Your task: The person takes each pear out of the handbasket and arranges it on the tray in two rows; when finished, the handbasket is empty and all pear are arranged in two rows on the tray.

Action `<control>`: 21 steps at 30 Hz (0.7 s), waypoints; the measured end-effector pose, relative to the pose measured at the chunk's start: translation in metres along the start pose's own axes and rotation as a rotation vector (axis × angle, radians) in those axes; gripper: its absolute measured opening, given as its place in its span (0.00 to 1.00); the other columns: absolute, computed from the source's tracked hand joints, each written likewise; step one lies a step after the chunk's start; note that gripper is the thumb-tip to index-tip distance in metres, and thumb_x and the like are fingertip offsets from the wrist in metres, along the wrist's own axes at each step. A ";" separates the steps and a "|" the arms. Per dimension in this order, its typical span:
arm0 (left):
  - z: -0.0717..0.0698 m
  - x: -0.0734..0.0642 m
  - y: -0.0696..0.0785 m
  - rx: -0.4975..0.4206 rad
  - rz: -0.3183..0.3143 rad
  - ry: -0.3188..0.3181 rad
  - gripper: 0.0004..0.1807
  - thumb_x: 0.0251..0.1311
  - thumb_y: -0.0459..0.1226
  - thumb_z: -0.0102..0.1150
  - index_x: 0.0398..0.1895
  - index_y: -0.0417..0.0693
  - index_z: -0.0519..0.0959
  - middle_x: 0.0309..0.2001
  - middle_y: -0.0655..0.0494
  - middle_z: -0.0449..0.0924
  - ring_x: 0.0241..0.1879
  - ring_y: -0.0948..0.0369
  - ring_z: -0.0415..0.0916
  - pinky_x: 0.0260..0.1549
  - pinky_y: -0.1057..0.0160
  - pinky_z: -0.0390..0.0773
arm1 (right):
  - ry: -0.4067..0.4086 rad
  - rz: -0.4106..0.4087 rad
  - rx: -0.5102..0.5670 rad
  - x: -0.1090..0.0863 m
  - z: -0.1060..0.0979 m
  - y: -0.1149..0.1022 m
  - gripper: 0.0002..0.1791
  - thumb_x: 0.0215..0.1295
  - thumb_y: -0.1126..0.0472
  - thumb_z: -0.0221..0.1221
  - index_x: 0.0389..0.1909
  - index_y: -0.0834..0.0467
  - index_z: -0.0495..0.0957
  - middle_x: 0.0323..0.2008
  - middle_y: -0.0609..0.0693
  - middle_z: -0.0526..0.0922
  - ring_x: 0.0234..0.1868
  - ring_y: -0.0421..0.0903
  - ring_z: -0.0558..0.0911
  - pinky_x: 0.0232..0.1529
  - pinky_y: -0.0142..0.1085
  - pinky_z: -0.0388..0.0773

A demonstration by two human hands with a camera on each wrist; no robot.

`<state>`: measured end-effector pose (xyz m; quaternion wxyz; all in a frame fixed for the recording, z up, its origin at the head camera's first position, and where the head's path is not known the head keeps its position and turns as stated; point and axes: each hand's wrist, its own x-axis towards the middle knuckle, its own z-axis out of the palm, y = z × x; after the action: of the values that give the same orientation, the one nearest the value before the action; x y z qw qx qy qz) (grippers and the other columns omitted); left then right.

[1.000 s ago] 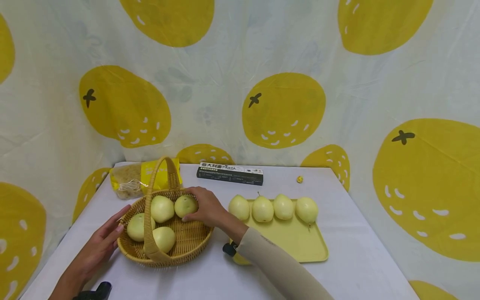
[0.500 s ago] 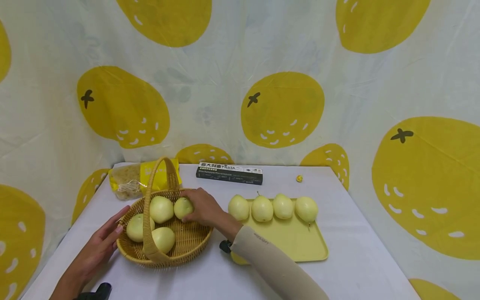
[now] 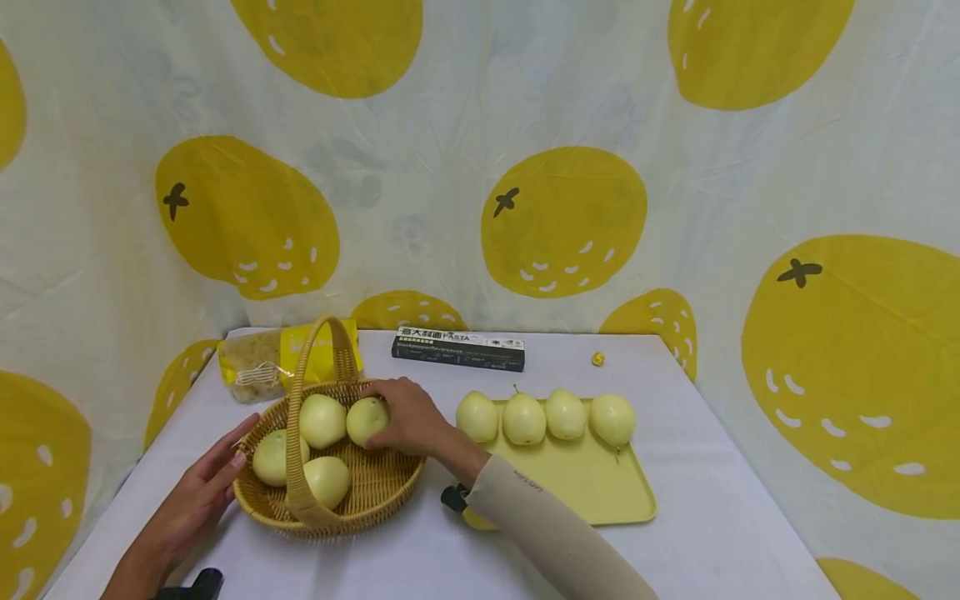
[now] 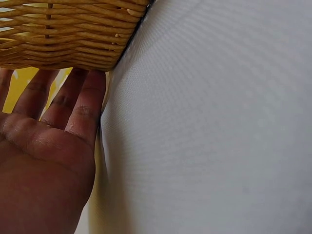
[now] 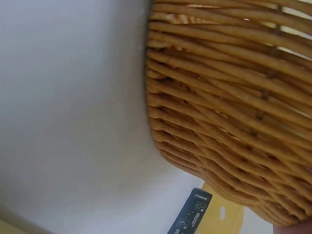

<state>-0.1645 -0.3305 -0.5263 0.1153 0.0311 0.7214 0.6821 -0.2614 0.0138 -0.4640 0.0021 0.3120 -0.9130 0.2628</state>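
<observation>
A wicker basket [image 3: 375, 479] with an arched handle stands at the left of the table and bears several pale yellow-green pears. My right hand [image 3: 411, 421] reaches over the basket's right rim and grips the pear [image 3: 367, 422] at the far side, thumb in front and fingers behind. That pear lies beside another pear [image 3: 323, 421]. Two more, a left pear [image 3: 273, 457] and a front pear [image 3: 327, 481], sit near the handle. My left hand [image 3: 197, 500] rests against the basket's left side with fingers extended. The left wrist view shows those fingers [image 4: 63, 100] at the woven wall.
A yellow tray [image 3: 600, 492] on the right carries several pears in a row along its far edge. Behind are a yellow noodle packet [image 3: 258, 354], a dark pasta box [image 3: 457, 350] and a small yellow object [image 3: 597, 358]. A fruit-patterned curtain [image 3: 420, 208] closes the back.
The right hand has shifted slightly left with the pear, which now sits closer to its neighbour and looks slightly turned. The left hand has stayed at the basket's side.
</observation>
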 end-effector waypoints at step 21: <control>0.002 0.000 -0.001 -0.032 0.020 -0.005 0.35 0.86 0.45 0.44 0.88 0.67 0.45 0.89 0.69 0.33 0.60 0.97 0.61 0.56 0.87 0.70 | 0.100 0.029 0.292 -0.034 -0.047 -0.002 0.38 0.51 0.49 0.83 0.65 0.42 0.81 0.57 0.41 0.85 0.55 0.42 0.84 0.54 0.30 0.83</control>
<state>-0.1641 -0.3288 -0.5273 0.1109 0.0382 0.7099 0.6945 -0.2404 0.0544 -0.4282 -0.0015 0.2820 -0.8683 0.4081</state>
